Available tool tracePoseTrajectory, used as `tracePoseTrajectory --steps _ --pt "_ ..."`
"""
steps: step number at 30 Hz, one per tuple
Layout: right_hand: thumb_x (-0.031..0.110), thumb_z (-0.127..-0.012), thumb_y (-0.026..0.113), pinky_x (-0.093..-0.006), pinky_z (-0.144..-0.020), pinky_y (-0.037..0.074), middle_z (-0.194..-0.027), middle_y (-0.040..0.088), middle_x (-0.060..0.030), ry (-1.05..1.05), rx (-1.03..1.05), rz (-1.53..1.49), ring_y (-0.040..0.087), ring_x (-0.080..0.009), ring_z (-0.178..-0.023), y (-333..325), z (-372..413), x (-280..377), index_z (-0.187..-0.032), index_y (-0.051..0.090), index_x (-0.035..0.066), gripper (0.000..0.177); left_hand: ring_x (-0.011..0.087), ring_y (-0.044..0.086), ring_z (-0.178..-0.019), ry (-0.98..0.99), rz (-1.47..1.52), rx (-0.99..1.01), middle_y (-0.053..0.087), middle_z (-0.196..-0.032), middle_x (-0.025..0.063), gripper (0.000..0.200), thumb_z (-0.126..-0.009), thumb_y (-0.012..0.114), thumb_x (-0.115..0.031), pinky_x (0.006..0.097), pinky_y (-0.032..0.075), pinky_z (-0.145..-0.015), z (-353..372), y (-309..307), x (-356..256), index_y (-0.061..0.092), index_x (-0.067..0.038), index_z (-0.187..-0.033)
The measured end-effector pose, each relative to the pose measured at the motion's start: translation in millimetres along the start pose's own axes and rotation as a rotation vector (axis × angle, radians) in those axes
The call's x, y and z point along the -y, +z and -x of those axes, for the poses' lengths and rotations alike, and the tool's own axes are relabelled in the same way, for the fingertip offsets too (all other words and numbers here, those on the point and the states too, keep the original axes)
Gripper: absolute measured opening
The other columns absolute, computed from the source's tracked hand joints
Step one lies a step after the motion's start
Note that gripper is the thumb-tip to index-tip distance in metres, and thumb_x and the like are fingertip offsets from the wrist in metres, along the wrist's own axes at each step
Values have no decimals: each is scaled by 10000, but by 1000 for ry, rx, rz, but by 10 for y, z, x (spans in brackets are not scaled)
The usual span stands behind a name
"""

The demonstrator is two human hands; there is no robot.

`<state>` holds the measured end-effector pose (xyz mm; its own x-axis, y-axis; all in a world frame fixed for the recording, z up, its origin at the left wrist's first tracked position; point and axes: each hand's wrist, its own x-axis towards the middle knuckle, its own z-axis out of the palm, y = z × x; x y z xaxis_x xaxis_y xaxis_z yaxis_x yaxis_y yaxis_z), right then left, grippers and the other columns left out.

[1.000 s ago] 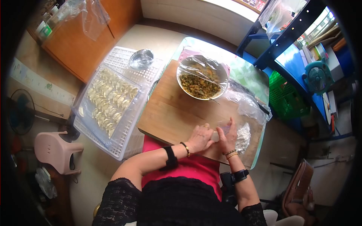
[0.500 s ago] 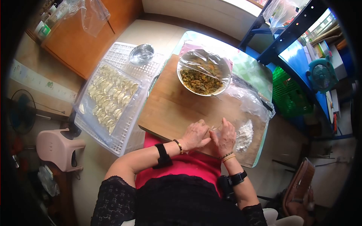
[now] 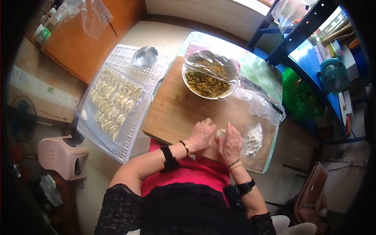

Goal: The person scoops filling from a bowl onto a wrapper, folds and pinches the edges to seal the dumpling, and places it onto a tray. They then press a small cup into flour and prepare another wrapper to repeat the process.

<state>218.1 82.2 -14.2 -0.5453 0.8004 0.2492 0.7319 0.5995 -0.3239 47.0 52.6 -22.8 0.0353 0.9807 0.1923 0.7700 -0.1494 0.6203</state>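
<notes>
A small round piece of pale dough (image 3: 221, 133) lies between my two hands, near the front edge of the wooden board (image 3: 172, 107). My right hand (image 3: 231, 144) has its thumb and fingers closed at the dough's right side. Just left of the dough, my left hand (image 3: 201, 135) is curled low over the board, and whatever its fingers hold is hidden beneath it. White flour (image 3: 253, 140) is heaped to the right of my right hand. Beyond the hands stands a bowl (image 3: 210, 75) of chopped brown-green filling, partly covered with clear plastic.
Rows of dumplings (image 3: 113, 100) fill a tray on a white plastic crate (image 3: 121, 55) at the left. A metal bowl (image 3: 145, 57) sits at its back. Crumpled plastic film (image 3: 260, 105) lies on the board's right. A pink stool (image 3: 60, 156) stands left.
The dough now shows as a round disc between the hands, where only a thin edge was visible. My right hand has shifted slightly down and its fingers are more bent.
</notes>
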Motion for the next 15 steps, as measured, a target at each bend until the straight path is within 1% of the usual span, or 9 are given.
tracePoseTrajectory --steps 2,3,5,6,7,9,10,14,15 --pt "337 -770 723 -447 -911 405 -1238 517 -160 47 -35 49 514 -327 -1094 12 -109 -48 -1421 367 44 798 332 552 -910 -2 -6 6 544 -963 142 239 -763 658 -175 415 440 -767 33 -65 -48 594 -64 -965" --pt "337 -770 723 -447 -911 405 -1238 517 -160 45 -37 50 514 -327 -1094 16 -155 -116 -1421 367 44 798 332 552 -908 2 -9 7 546 -969 145 250 -764 660 -187 411 442 -768 36 -88 -78 595 -59 -968" --pt "364 -780 723 -439 -875 436 -1196 533 -168 97 -74 -48 534 -348 -1053 57 -247 -249 -1406 382 35 785 331 551 -907 23 -25 -5 547 -973 149 256 -761 663 -195 408 442 -766 12 -63 -167 593 -54 -963" --pt "320 -805 717 -435 -860 458 -1162 545 -186 171 -65 -208 550 -374 -1021 -6 -270 -241 -1395 385 13 744 330 549 -905 38 -38 -7 549 -977 153 263 -758 667 -203 405 442 -765 -5 -37 -203 591 -49 -958" --pt "320 -805 717 -435 -860 458 -1162 545 -186 164 -65 -208 550 -374 -1021 -25 -281 -265 -1395 385 13 744 330 549 -905 35 -39 -12 549 -977 153 263 -758 667 -203 405 442 -765 -38 -5 -223 591 -49 -958" --pt "232 -819 709 -433 -880 458 -1149 546 -204 295 -133 -344 552 -391 -1024 -73 -254 -332 -1384 392 0 688 327 548 -920 129 -100 91 551 -982 160 258 -758 663 -191 413 447 -759 -87 88 -255 587 -38 -950" --pt "153 -824 690 -434 -892 454 -1176 539 -215 274 -146 -330 548 -402 -1021 -101 -218 -349 -1390 386 1 661 332 546 -943 165 -71 141 551 -996 163 229 -759 640 -145 415 458 -765 -102 116 -244 579 -26 -944" --pt "151 -817 690 -437 -908 443 -1204 536 -211 150 -72 -313 535 -393 -1049 -234 -38 -242 -1403 381 10 677 336 541 -953 201 35 122 548 -995 158 230 -755 614 -101 411 469 -775 -44 52 -146 580 -16 -966" --pt "175 -813 694 -444 -910 437 -1222 531 -201 38 -41 -214 528 -381 -1066 -219 8 -181 -1413 371 16 700 336 538 -951 164 60 74 547 -992 154 236 -754 610 -96 411 468 -784 -4 26 -117 586 -18 -976"
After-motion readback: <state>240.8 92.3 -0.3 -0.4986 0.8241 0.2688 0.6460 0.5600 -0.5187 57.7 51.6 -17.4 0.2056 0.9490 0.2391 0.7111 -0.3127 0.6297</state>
